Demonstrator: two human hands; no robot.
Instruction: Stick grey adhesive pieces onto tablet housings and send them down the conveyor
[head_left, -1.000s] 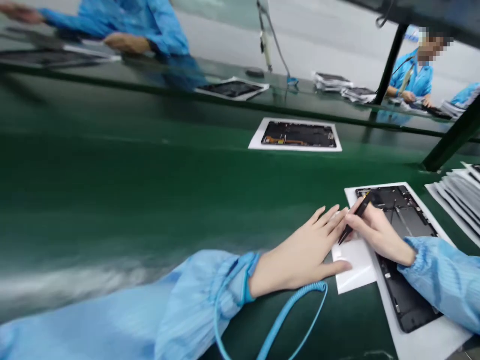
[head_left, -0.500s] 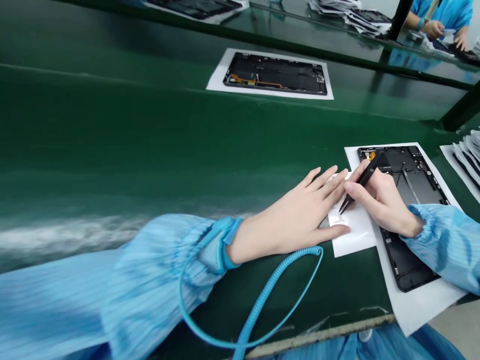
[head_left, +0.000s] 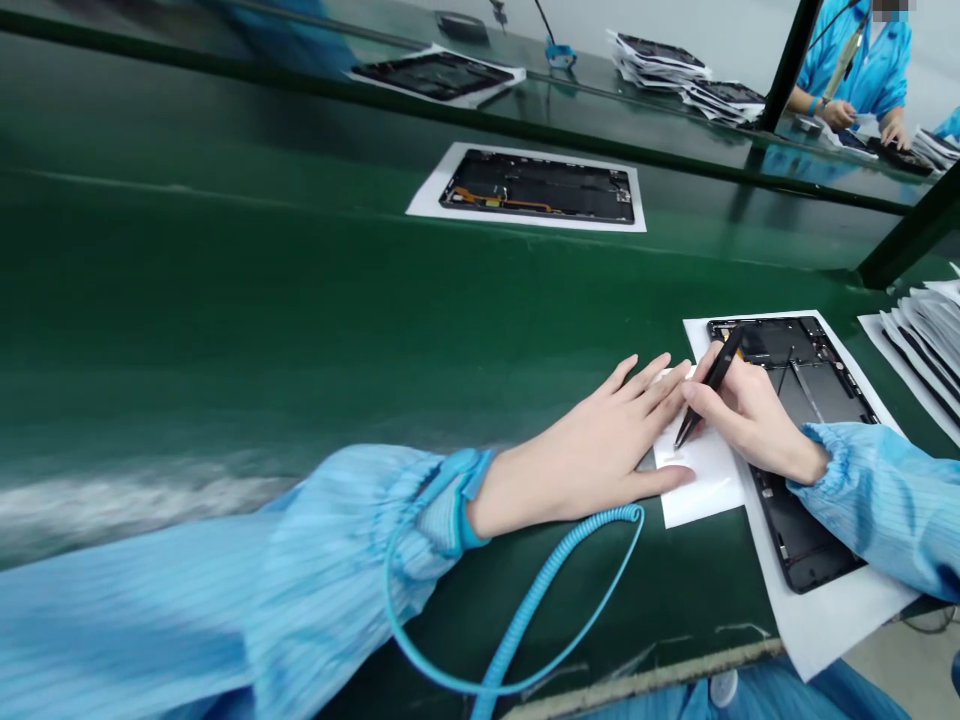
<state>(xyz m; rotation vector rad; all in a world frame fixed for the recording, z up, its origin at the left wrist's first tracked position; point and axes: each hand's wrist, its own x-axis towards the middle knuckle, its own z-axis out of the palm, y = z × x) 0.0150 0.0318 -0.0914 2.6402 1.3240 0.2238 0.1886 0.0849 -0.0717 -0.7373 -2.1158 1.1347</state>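
Observation:
My left hand [head_left: 600, 445] lies flat, fingers spread, pressing on the left edge of a small white sheet [head_left: 705, 485]. Pinched in my right hand [head_left: 739, 405] is a pair of black tweezers [head_left: 712, 380]. Their tips touch or nearly touch the sheet, beside a small pale piece [head_left: 675, 457] too faint to name. Under my right wrist a black device housing [head_left: 810, 385], with small parts and an orange flex cable at its upper left, rests on white paper [head_left: 806, 625]. My sleeve covers part of the housing.
A coiled blue cord [head_left: 536, 600] runs from my left wrist across the green bench [head_left: 300, 300]. Farther back lies another housing [head_left: 540, 187] on paper. Layered papers and housings [head_left: 919, 345] stand at the right. Behind the shelf, a co-worker's hands [head_left: 840, 115] handle something.
The view has tilted up slightly, so the bench things sit lower in the picture. My left hand stays on the sheet; the tweezers' tips have closed together over the small pale piece.

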